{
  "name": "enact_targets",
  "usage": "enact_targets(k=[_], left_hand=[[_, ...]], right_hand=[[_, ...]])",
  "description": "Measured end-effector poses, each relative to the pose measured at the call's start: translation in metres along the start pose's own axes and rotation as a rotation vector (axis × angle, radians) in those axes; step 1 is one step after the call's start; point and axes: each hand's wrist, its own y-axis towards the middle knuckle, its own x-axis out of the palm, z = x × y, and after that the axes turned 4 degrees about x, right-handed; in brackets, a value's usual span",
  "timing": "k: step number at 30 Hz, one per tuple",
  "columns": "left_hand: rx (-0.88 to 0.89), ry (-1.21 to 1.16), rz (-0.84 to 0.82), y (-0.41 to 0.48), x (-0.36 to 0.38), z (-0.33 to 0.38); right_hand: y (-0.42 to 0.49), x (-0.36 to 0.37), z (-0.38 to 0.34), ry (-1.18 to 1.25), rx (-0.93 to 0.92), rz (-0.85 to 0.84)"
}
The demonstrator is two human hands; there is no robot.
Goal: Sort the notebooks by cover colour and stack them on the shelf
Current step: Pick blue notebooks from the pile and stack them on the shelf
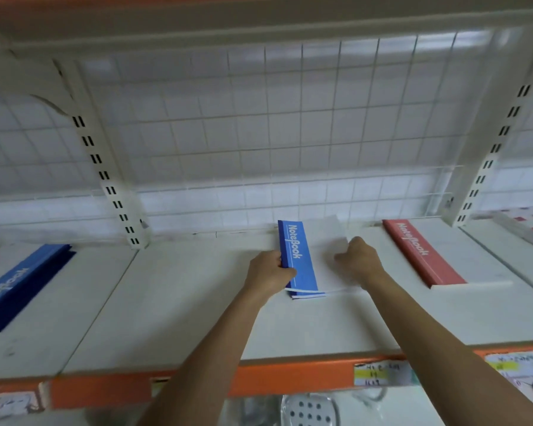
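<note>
A small stack of blue-and-white notebooks (299, 259) lies on the white shelf (182, 302), close to the wire back. My left hand (268, 275) grips the blue spine edge of the stack. My right hand (359, 259) has its fingers curled on the white right side of the top cover. A red-and-white notebook (419, 253) lies flat to the right. Another stack of blue notebooks (19, 287) lies on the neighbouring shelf panel at the far left.
A white wire grid (274, 133) backs the shelf between two slotted uprights (105, 170). The shelf front carries an orange strip (290, 379) with price labels. Patterned items (523, 229) lie at the far right, and a lower shelf holds more goods.
</note>
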Motion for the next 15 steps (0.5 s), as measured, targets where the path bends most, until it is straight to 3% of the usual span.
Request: enact_targets(k=[6,15], left_hand=[[-0.03,0.038,-0.02,-0.002,0.008,0.0],[-0.039,0.123,-0.074,-0.003,0.01,0.007]], right_hand=[[0.01,-0.003,0.007,-0.162,0.005,0.053],[0.008,-0.005,0.014,-0.117,-0.026,0.072]])
